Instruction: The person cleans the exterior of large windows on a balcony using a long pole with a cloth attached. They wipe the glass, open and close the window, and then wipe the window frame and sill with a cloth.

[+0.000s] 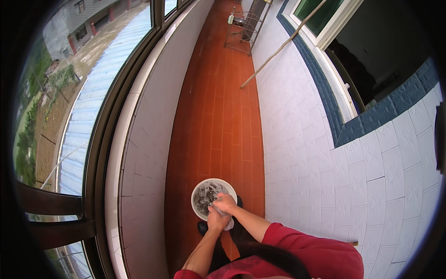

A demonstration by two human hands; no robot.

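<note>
A round white basin (193, 206) stands on the floor before me, holding murky grey water with suds on top. Over its near right side, my left hand (218, 219) and my right hand (225, 202) are both closed on a wet, greyish cloth (220, 210). The cloth is bunched between the two fists, and a loose end hangs below my left hand. Much of it is hidden by my fingers.
Reddish-brown floor tiles (223, 139) run along a narrow corridor between a low white wall (146, 157) under windows and a white tiled wall (296, 167). A wooden pole (275, 55) leans by an open window. A metal rack (240, 31) stands farther off. Dark shoes (202, 228) flank the basin.
</note>
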